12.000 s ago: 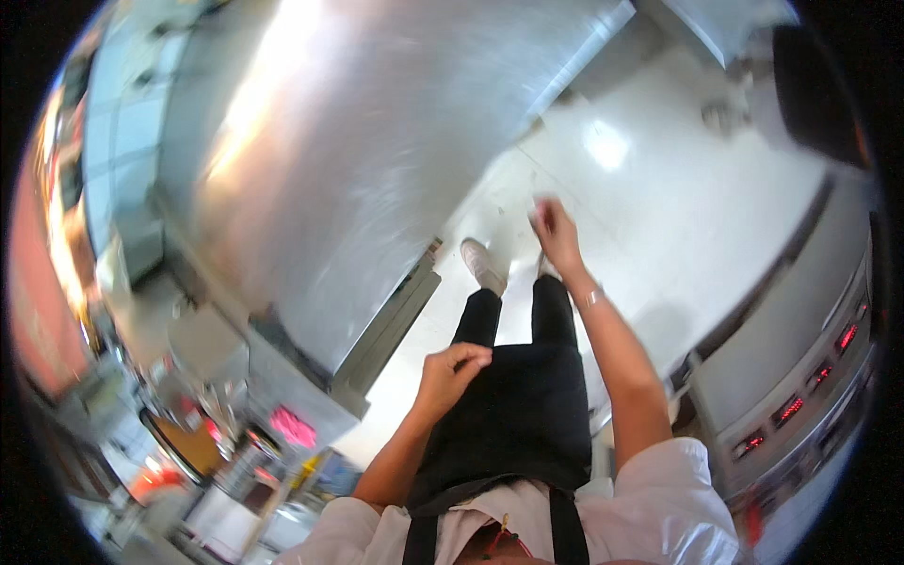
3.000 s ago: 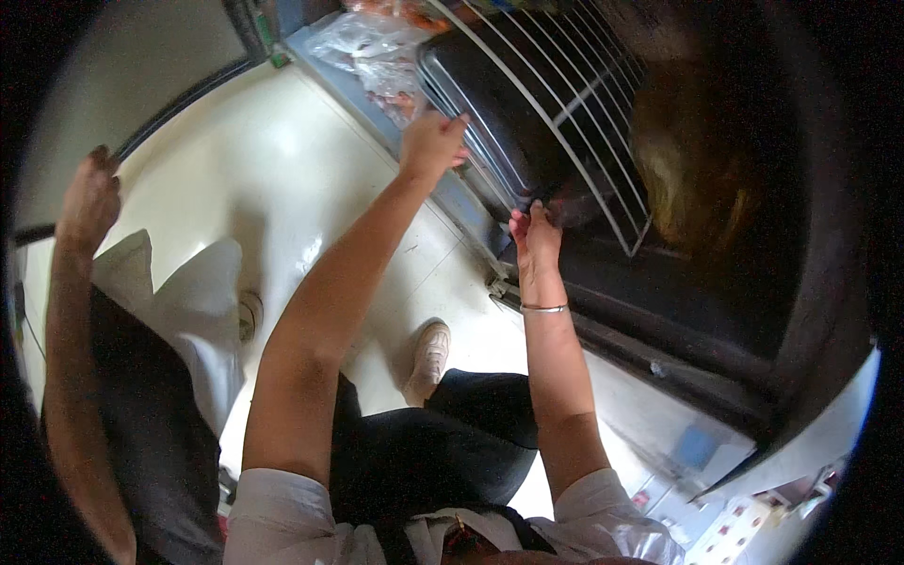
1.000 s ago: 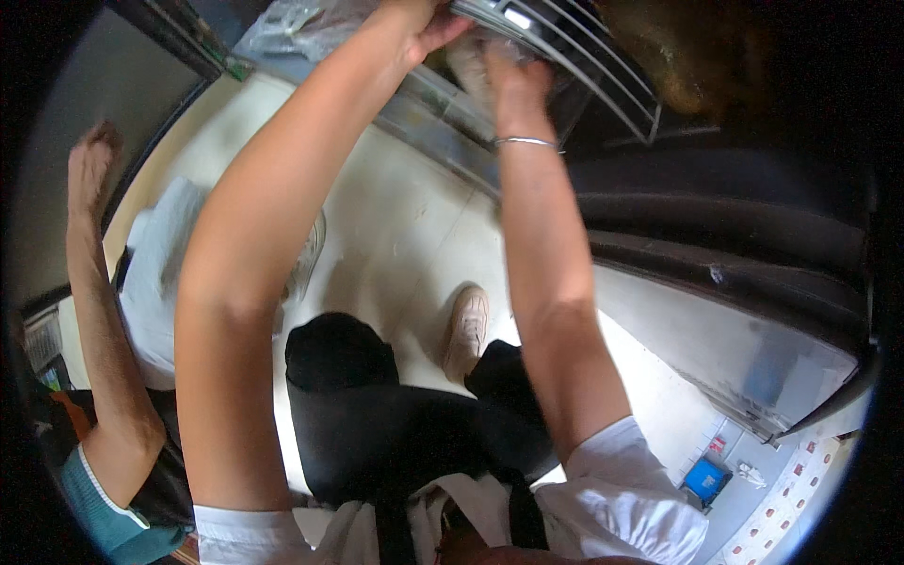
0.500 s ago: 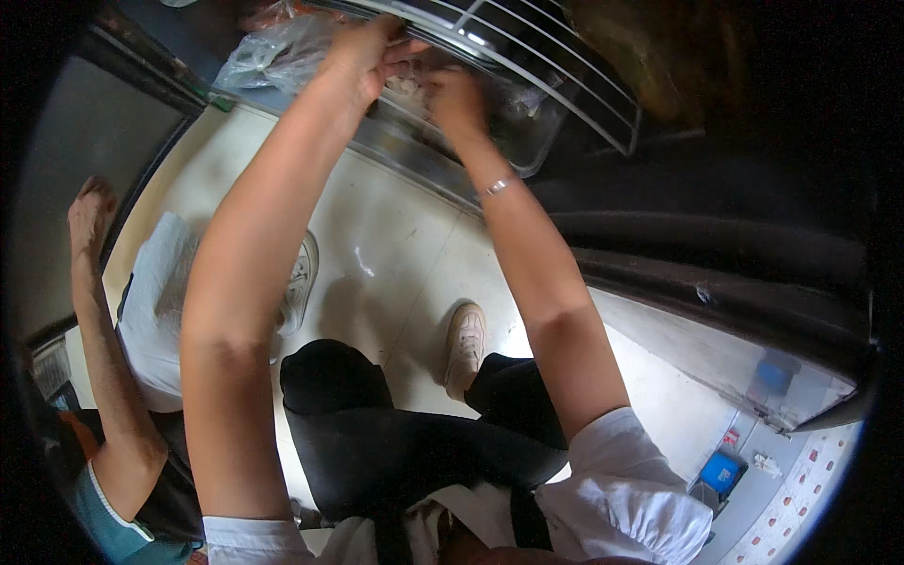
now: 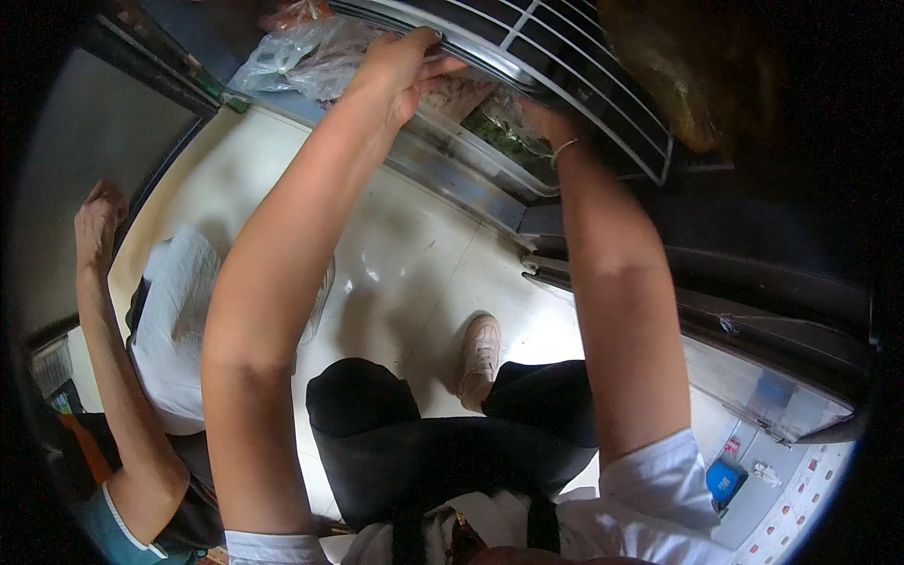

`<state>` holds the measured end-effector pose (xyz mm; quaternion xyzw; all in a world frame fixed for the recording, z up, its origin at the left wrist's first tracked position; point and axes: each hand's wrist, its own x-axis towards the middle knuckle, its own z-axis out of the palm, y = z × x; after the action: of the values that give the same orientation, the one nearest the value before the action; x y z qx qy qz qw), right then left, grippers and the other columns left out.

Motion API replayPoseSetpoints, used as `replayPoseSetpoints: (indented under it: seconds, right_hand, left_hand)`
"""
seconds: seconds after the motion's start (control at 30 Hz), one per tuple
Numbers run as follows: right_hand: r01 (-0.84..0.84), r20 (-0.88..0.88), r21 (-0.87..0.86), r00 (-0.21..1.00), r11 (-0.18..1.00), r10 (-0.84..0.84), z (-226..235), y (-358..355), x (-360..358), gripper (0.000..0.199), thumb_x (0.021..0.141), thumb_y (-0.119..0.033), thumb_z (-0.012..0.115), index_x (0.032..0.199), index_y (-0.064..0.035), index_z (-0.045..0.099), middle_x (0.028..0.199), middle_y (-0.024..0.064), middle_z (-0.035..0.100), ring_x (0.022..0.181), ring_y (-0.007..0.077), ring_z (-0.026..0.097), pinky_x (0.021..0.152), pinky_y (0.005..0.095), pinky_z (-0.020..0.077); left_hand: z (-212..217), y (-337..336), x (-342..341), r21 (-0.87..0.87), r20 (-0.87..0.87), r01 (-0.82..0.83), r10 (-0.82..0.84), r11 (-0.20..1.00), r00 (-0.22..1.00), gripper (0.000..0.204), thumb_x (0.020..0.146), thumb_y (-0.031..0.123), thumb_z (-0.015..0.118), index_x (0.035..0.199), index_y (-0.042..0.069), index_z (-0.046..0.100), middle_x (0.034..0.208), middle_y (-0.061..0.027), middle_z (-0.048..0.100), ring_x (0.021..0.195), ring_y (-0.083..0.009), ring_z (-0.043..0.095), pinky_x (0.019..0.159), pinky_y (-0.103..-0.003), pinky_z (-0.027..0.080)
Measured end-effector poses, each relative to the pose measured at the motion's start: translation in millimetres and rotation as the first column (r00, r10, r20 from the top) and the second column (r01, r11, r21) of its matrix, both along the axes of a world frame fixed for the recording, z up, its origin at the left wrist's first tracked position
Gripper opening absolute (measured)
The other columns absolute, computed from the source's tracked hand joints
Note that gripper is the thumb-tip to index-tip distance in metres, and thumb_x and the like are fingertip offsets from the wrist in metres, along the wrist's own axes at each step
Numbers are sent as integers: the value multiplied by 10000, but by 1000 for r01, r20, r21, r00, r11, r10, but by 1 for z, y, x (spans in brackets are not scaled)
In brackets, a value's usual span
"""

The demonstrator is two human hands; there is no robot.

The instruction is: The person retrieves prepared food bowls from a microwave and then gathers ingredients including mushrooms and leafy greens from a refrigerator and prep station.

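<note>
My left hand is closed on the edge of a dark metal tray, its thumb on top and its fingers underneath. A white wire rack runs beside the tray. My right hand reaches below the tray and rack, over a clear plastic bin. Its fingers are hidden there, so what they touch does not show. Inside the bin are green leafy stuff and pale pieces in plastic. Clear plastic bags lie to the left of my left hand.
At the left, another person's arm with a teal sleeve rests by a dark panel. Pale floor tiles lie below me. A low dark ledge with an open door runs to the right. Something brown and bulky sits at the upper right.
My right hand has moved right and deeper beneath the rack, uncovering the bin's contents. My left hand stays at the tray's edge. The whole view has shifted slightly.
</note>
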<state>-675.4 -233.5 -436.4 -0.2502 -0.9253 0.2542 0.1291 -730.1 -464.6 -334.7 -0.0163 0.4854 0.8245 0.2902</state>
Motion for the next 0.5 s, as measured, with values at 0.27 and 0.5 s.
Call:
replayPoseSetpoints:
  seconds: [0.27,0.5]
  right_hand:
    - [-76,552,52,833,996,35,-18,4,30,972,585,-366,806,1346,-46,293,1381,193,321,1262,294,351,1054,384,290]
    - [111,580,40,807,993,-113,-2,-5,24,635,760,-294,666,1256,8,410,1267,222,451,1165,324,457,950,369,385]
  left_hand:
    - [-3,8,-6,19,36,21,-22,1000,999,161,898,130,466,1003,18,516,932,-112,622,723,-192,644,673,-360,518]
    - [-1,11,-2,58,32,54,-56,997,998,238,873,98,481,1052,-56,451,982,-154,592,752,-237,643,725,-378,504]
